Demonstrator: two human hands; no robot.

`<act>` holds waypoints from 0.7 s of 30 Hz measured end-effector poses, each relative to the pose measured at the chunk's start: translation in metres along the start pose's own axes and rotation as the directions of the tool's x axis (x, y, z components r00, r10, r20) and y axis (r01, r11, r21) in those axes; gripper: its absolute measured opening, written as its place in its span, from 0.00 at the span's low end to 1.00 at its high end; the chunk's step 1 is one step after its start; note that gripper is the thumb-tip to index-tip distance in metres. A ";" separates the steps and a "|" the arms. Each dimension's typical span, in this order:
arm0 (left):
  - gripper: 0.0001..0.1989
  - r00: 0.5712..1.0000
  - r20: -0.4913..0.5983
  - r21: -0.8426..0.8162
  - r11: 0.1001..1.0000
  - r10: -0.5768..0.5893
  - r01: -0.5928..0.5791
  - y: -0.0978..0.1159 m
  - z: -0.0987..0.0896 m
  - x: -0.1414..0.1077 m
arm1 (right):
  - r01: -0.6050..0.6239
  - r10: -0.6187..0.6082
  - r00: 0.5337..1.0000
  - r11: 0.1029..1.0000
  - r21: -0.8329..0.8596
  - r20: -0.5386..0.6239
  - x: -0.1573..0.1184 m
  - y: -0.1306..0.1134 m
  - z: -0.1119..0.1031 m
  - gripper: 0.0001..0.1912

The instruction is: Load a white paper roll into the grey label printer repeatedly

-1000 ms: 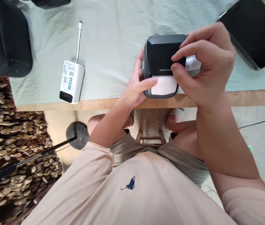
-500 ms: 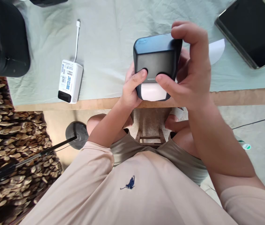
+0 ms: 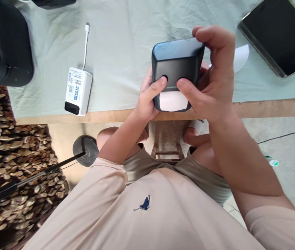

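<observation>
A black label printer (image 3: 175, 67), with pale lettering on its face and a white label area (image 3: 173, 101) at its lower end, is held up over the table's front edge. My left hand (image 3: 149, 95) grips its left side, thumb pressed on the face. On the right side, my right hand (image 3: 212, 76) grips it too, with the thumb on the face beside the lettering and the index finger bent over the top right corner. The other fingers of both hands are mostly hidden behind it.
On the cloth-covered table (image 3: 116, 80) lie a white power bank (image 3: 78, 91) with a short cable, a dark tablet-like device (image 3: 280, 36) and a white paper piece (image 3: 241, 58). A black case (image 3: 6, 45) stands at far left. Below are a stand's round base (image 3: 85, 149) and stacked firewood (image 3: 19, 146).
Both hands have shifted the label printer slightly to the right. My right thumb has slid a little up on its face, so more of the lettering shows.
</observation>
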State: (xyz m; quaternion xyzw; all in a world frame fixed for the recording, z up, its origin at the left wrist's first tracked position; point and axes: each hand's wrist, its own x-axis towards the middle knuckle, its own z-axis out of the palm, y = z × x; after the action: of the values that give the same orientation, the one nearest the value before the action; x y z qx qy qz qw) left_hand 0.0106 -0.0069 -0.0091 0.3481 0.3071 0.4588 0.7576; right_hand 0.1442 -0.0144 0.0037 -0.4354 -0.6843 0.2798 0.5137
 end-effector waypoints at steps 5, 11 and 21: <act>0.17 0.998 -0.050 -0.040 0.999 -0.031 0.029 0.001 -0.002 0.002 | -0.011 0.009 0.999 0.997 -0.083 -0.033 0.000 0.002 0.000 0.24; 0.10 0.996 -0.089 -0.077 0.997 -0.003 -0.004 -0.007 -0.012 0.004 | -0.001 0.001 1.000 0.998 -0.068 0.013 0.000 -0.001 -0.004 0.23; 0.11 0.970 -0.243 0.015 0.999 -0.025 0.030 -0.010 -0.014 0.009 | 0.014 -0.001 0.990 0.996 -0.090 0.140 0.004 0.003 -0.016 0.30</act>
State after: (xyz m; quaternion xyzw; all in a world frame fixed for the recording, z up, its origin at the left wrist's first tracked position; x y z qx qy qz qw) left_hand 0.0078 0.0016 -0.0271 0.2921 0.4066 0.4847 0.7172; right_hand 0.1603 -0.0108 0.0076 -0.4351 -0.7321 0.2763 0.4454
